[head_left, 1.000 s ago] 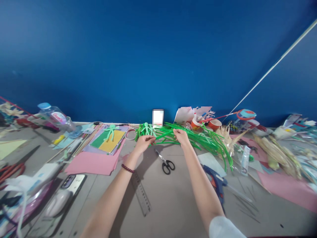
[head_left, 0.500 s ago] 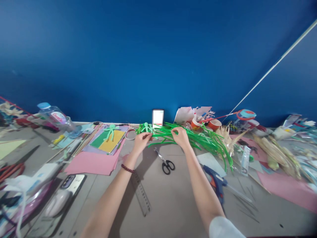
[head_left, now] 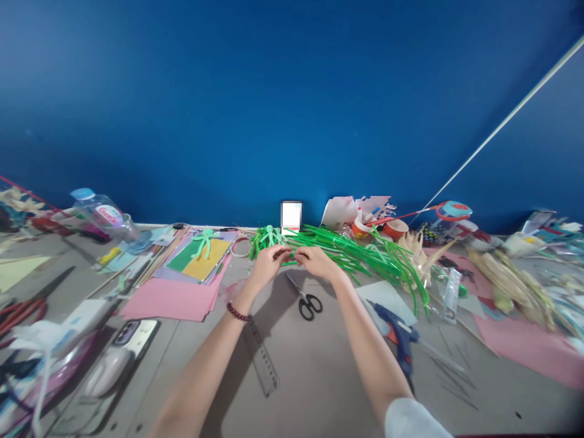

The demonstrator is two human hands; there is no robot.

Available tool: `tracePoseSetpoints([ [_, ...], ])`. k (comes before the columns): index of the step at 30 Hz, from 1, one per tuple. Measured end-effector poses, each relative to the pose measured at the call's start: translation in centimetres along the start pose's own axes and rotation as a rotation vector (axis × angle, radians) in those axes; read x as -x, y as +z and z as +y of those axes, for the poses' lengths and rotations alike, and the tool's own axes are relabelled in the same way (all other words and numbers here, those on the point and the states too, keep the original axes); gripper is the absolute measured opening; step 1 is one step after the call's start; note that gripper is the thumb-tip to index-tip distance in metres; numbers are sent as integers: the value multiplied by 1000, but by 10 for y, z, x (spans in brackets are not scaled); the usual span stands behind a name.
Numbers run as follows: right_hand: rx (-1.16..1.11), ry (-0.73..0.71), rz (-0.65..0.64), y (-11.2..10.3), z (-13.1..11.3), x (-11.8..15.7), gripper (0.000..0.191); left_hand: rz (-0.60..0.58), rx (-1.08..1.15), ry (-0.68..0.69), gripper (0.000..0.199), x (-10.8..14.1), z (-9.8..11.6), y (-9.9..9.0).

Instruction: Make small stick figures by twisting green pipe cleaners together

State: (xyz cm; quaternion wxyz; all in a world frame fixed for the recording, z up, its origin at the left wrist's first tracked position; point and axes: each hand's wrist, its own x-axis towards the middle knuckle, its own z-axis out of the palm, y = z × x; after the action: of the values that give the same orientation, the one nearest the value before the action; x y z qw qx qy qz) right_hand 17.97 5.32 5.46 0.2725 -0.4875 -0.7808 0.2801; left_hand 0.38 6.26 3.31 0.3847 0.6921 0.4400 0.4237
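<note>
My left hand [head_left: 270, 263] and my right hand [head_left: 318, 262] are close together at the back middle of the table, fingers pinched on a short stretch of green stem [head_left: 290, 263] between them. Behind and to the right of them lies a bundle of long green stems [head_left: 369, 255]. Small light green figures [head_left: 270, 235] lie just behind my left hand, and another green figure [head_left: 204, 243] rests on coloured sheets. Black-handled scissors [head_left: 310, 306] lie in front of my hands. A clear ruler [head_left: 263, 362] is beside my left forearm.
A blue glue gun [head_left: 401, 337] lies right of my right forearm. Pink paper [head_left: 173, 299], a phone [head_left: 137, 334] and a plastic bottle [head_left: 106, 214] are on the left. Paper cups [head_left: 395, 229] and dried husks [head_left: 511, 286] stand or lie at the right.
My right hand has moved left, towards my left hand, so the two now nearly touch. The stretch of green stem showing between them is much shorter.
</note>
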Motion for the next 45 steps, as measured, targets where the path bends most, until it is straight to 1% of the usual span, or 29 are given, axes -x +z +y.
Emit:
tracePoseSetpoints([
  [4,-78,-4,32,1,-4,0,24,-3,46,-30,24,1,7,-3],
  [8,-107,-41,61,3,-4,-1,24,12,-12,-22,25,2,11,-5],
  [11,-104,-58,108,3,-3,-2,21,31,-8,-26,28,2,12,-5],
  [14,-104,-46,131,3,-3,-3,19,38,-8,-4,30,1,12,-5],
  [17,-117,-38,141,5,-4,-4,18,46,-62,32,29,1,13,-5],
  [21,-163,-43,173,8,-5,-5,19,81,-74,8,27,2,16,-5],
  [26,-196,-3,199,8,-10,-5,19,135,63,-34,20,2,18,-4],
  [31,-277,17,244,14,-8,-9,20,228,175,-101,17,0,13,0],
  [35,-341,40,307,21,-9,-11,22,304,346,-137,18,1,9,7],
  [38,-365,39,341,24,-12,-11,23,372,464,-143,19,3,10,14],
  [41,-388,37,368,27,-15,-11,24,413,563,-148,22,5,12,19],
  [45,-408,79,390,30,-13,-12,23,422,630,-260,24,7,13,22],
])
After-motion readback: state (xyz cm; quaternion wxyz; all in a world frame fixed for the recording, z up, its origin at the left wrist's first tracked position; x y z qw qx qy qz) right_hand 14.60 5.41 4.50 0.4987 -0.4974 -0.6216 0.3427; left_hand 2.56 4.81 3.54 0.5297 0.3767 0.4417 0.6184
